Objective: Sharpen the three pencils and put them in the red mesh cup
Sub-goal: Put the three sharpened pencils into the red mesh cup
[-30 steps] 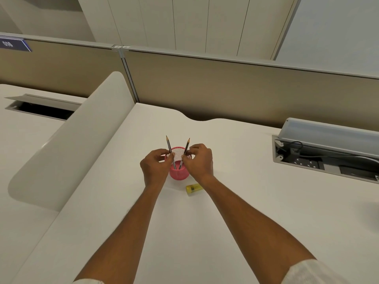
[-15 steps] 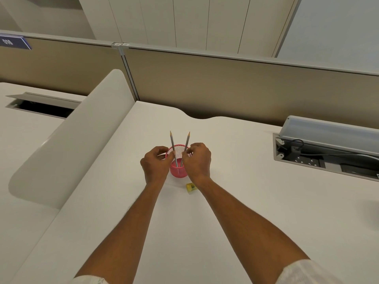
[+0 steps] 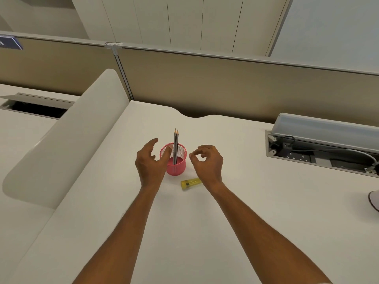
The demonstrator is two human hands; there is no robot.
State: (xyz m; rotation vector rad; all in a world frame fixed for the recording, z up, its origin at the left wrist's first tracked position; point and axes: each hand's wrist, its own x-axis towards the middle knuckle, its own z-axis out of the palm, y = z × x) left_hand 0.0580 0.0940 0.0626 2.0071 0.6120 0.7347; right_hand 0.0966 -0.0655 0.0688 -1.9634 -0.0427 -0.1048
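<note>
The white worktop [image 3: 266, 212] fills the lower half of the frame. An open cable tray [image 3: 303, 155] is sunk into it at the right edge, and a curved white divider [image 3: 61, 144] stands at the left.

Both forearms reach up from the bottom edge to the middle of the frame. The left hand [image 3: 150, 161] is spread and relaxed and grasps nothing. Its fingers overlap the left rim of the cup in this view, and whether they touch it cannot be told. The right hand [image 3: 207, 162] hovers just right of the cup, fingers loosely curled and empty.

Between the hands, at frame centre, the red mesh cup [image 3: 176, 169] stands upright. Just below it and to the right lies the yellow sharpener [image 3: 189, 183], on its side and apart from the cup.

The pencils [image 3: 176, 146] stand in the cup close together, nearly vertical, points up and well above the rim. Two tips can be made out; a third cannot.

The step looks like letting go and clearing away. To do it well, draw each hand outward, away from the cup, keeping the left fingers off the rim: the cup looks light and the tall pencils could tip it. Then count the pencils.
</note>
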